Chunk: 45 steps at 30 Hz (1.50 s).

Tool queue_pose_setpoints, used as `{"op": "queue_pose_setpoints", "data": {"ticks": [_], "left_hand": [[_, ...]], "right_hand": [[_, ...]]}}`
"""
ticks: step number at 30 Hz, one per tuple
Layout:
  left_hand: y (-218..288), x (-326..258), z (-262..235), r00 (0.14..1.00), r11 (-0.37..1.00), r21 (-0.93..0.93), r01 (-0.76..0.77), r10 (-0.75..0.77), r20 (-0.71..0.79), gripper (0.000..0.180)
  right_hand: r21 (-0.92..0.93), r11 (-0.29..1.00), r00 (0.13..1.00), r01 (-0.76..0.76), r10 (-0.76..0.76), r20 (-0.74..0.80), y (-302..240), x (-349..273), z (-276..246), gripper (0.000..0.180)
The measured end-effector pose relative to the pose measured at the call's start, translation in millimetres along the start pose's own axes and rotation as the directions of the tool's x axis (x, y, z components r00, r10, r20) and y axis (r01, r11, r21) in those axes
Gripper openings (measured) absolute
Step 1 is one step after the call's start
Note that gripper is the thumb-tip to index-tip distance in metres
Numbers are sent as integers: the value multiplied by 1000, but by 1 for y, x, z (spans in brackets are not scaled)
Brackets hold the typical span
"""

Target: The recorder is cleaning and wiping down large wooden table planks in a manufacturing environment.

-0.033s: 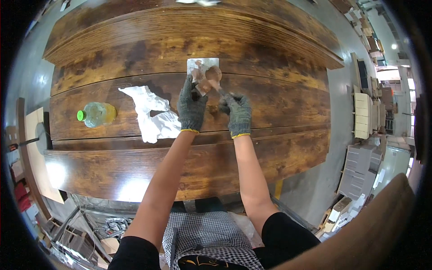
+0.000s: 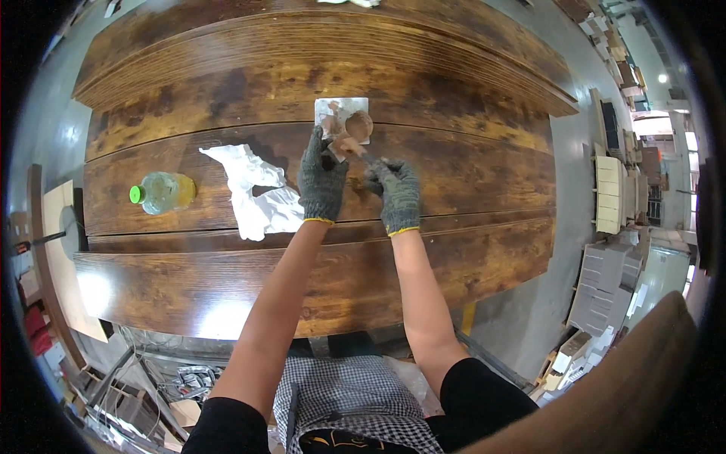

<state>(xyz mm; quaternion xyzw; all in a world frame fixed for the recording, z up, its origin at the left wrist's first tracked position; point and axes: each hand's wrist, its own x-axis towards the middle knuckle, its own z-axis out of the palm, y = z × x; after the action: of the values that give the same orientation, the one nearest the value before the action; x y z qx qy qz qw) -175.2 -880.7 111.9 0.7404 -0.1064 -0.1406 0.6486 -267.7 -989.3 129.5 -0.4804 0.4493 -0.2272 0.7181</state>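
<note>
My left hand (image 2: 323, 178), in a grey knit glove with a yellow cuff edge, grips the near left edge of a small white board (image 2: 340, 104). Brown paste (image 2: 359, 125) lies on this board in a round patch, with more smears beside it. My right hand (image 2: 396, 189), gloved alike, is closed around a thin putty knife (image 2: 364, 155). Its paste-covered tip meets the board's near corner, close to my left thumb. Under both hands stretches a dark stained wooden plank top (image 2: 469, 166). A crumpled white cloth (image 2: 253, 181) lies left of my left hand.
A clear bottle with a green cap and yellowish liquid (image 2: 168, 192) lies on its side at the left. A raised ridged wooden panel (image 2: 318, 38) runs along the far side. Something white (image 2: 349, 2) shows at the top edge. Stacked boxes (image 2: 608, 193) stand off to the right.
My right hand has shifted slightly left and toward me, drawing the putty knife's tip from the round paste patch to the board's near corner. The white thing at the top edge has moved right.
</note>
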Motion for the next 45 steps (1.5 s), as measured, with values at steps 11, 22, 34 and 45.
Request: {"op": "queue_pose_setpoints", "data": {"ticks": [11,22,34,45], "left_hand": [[-2,-3,-27,999,997,-68,-47,47,-3,77],[5,-7,-41,998,985,-171,29,-18,67,82],[15,-17,-38,995,992,-84,95,-96,-11,72],[-5,-30,-60,999,1000,14,-6,6,-51,67]], "right_hand": [[-107,923,929,370,-370,15,11,-13,7,14],[43,961,952,272,-275,132,-10,-29,-21,14],[-62,995,975,74,-59,213,4,-55,8,11],[-877,257,793,407,-576,199,-35,16,33,24]]}}
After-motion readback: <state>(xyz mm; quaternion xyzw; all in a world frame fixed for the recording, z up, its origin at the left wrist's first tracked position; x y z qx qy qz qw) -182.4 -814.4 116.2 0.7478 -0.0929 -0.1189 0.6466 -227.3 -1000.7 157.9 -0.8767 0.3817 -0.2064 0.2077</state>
